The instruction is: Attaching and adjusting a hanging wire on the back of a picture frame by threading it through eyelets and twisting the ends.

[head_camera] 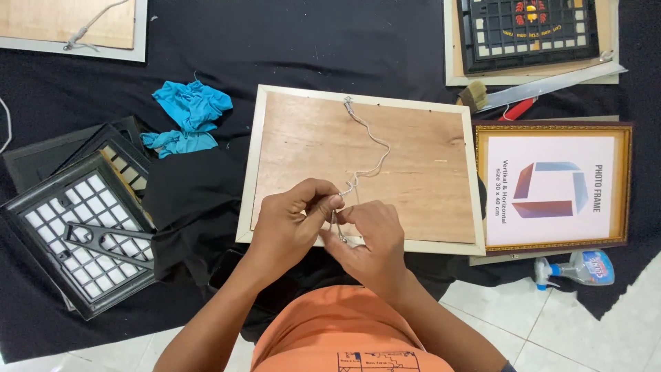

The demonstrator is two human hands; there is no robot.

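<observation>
A picture frame (420,172) lies face down before me, its brown wooden backing up and a pale rim around it. A thin whitish cord (372,141) runs from a fastening near the frame's top edge down to my hands. My left hand (289,220) pinches the cord's lower end between thumb and fingers. My right hand (368,241) grips the same cord end just below, beside a small metal piece near the frame's lower rim. Both hands meet over the frame's lower left part.
A gold-framed picture (554,186) lies to the right, a spray bottle (585,267) below it. Black grid frames (82,227) sit at left, a blue cloth (189,114) above them. A brush (475,95) and another grid frame (527,31) lie top right. Black cloth covers the floor.
</observation>
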